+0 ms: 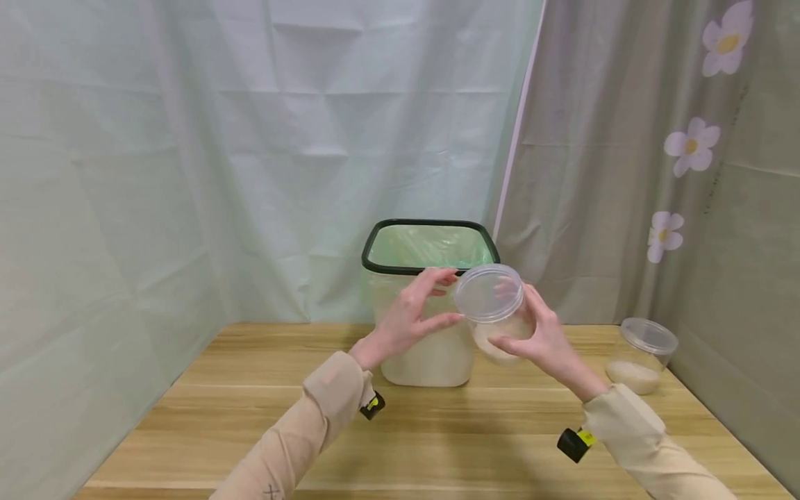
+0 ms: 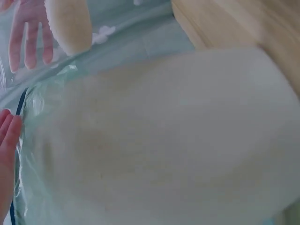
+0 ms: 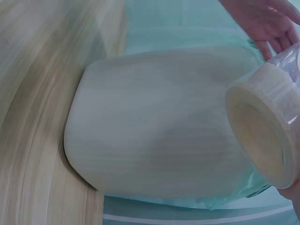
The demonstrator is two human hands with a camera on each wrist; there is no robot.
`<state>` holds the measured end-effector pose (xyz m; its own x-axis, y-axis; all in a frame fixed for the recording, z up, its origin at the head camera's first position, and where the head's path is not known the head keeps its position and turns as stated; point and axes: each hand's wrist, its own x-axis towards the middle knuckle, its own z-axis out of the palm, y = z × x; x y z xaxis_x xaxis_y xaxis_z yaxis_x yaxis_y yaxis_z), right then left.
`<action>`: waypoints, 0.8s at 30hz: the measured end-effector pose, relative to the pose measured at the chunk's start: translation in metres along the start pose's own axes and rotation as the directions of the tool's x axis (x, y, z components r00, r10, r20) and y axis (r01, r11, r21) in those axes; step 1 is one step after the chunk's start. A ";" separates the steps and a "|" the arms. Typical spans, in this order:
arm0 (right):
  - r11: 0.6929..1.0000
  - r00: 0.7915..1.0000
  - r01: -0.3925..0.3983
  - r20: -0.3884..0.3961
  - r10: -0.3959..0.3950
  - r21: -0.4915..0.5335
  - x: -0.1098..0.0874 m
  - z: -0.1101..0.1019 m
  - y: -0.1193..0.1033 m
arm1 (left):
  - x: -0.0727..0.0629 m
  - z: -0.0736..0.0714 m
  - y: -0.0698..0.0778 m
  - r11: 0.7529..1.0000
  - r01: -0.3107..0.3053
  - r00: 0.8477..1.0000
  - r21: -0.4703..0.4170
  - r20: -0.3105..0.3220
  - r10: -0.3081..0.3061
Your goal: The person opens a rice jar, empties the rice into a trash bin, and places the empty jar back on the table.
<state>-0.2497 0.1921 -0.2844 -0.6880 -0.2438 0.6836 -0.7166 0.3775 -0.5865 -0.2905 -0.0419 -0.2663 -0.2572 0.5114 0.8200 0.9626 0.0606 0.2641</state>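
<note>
My right hand (image 1: 542, 335) grips a clear plastic jar (image 1: 490, 297) round its side, thumb on the near side. The jar leans toward me and left, its clear lid (image 1: 489, 293) on. Pale grains lie in the bottom of the jar, seen from below in the right wrist view. To the left, my left hand (image 1: 407, 316) has its fingers and thumb spread apart, fingertips close to the lid's edge. Behind both hands stands a white trash bin (image 1: 428, 357) with a black rim and a greenish liner bag (image 1: 431, 243).
A second clear lidded jar (image 1: 640, 355) with pale grains stands at the right of the wooden table (image 1: 262, 417). Pale curtains (image 1: 350, 139) hang close behind and at the sides. A black wrist camera (image 1: 573, 444) sits by each sleeve cuff.
</note>
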 end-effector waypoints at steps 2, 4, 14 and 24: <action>1.000 1.000 -0.005 0.008 0.005 0.011 0.001 0.002 -0.008 | 0.000 0.001 0.007 0.995 0.057 0.998 -0.078 0.009 -0.057; 1.000 1.000 -0.007 0.016 0.007 0.012 0.001 0.004 -0.017 | 0.001 0.001 0.016 0.979 0.122 0.992 -0.165 0.027 -0.120; 0.999 0.998 0.038 0.055 -0.037 -0.014 0.002 0.010 -0.007 | 0.006 0.003 0.038 0.873 0.274 0.958 -0.405 0.038 -0.283; 0.994 0.991 -0.019 0.133 0.004 0.110 0.005 0.009 -0.006 | 0.006 0.005 0.041 0.829 0.282 0.940 -0.483 -0.034 -0.339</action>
<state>-0.2503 0.1806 -0.2817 -0.7003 -0.3590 0.6170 -0.7115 0.2816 -0.6438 -0.2517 -0.0318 -0.2531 -0.5712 0.4312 0.6984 0.6845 -0.2193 0.6952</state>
